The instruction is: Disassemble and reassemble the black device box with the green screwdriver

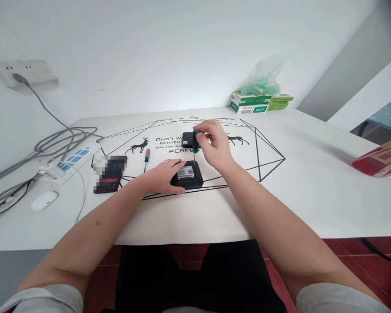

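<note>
A square black electronic device [198,177] with a white label lies on the table mat. My left hand [164,176] grips its left side, thumb along the near edge and fingers over the far left corner. In my right hand [217,145] is a screwdriver [195,149] with a green and black handle, held upright by the fingertips. Its shaft points down to the device's far right part; the tip's exact seat is too small to tell. Just behind stands a smaller black box [187,139], partly hidden by the screwdriver and hand. A second screwdriver [147,156] lies left of the device.
A phone [112,176], partly pixelated, lies left of my left hand. Farther left are a power strip [74,161], loose cables [68,134] and a white earbud case [44,201]. Green boxes [250,102] with a plastic bag stand by the wall. A red package [381,158] sits at right.
</note>
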`<state>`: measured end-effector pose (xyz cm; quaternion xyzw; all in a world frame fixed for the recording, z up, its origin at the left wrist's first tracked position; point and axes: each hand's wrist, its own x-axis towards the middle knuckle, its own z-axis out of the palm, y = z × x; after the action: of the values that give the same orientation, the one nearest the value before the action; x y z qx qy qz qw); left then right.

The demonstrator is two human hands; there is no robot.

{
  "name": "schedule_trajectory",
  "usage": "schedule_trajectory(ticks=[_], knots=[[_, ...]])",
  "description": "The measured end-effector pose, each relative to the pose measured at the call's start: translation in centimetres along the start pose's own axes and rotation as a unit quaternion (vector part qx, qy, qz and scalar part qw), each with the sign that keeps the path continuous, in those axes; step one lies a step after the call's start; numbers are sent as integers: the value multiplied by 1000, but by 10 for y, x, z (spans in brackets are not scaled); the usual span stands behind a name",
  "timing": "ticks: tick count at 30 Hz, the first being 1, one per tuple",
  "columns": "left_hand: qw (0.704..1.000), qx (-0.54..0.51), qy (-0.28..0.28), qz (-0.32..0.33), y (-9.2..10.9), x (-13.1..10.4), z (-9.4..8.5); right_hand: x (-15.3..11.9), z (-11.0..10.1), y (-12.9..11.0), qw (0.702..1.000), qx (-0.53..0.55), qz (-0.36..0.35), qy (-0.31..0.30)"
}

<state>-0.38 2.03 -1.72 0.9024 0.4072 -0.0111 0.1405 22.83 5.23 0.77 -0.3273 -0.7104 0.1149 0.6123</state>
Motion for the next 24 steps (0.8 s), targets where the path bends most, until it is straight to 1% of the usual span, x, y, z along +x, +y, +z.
schedule_trajectory(ticks=[7, 9, 12, 14, 19, 24], knots=[[1000, 1, -4, -5, 0, 0, -1, -2, 6, -1, 995, 36, 94, -13], [1000, 1, -3, -3, 0, 0, 0, -4, 7, -1, 993, 53, 104, -24], [1000, 5, -4, -2, -1, 1, 1, -6, 6, 0, 992, 71, 99, -37], [1000, 6, -2, -2, -2, 1, 1, -5, 5, 1, 994, 56, 89, -41], [1000, -4, 2, 1, -3, 0, 2, -3, 1, 5, 999, -7, 8, -35], [1000, 4, -4, -4, 0, 0, 0, -3, 5, 4, 999, -28, 9, -40]])
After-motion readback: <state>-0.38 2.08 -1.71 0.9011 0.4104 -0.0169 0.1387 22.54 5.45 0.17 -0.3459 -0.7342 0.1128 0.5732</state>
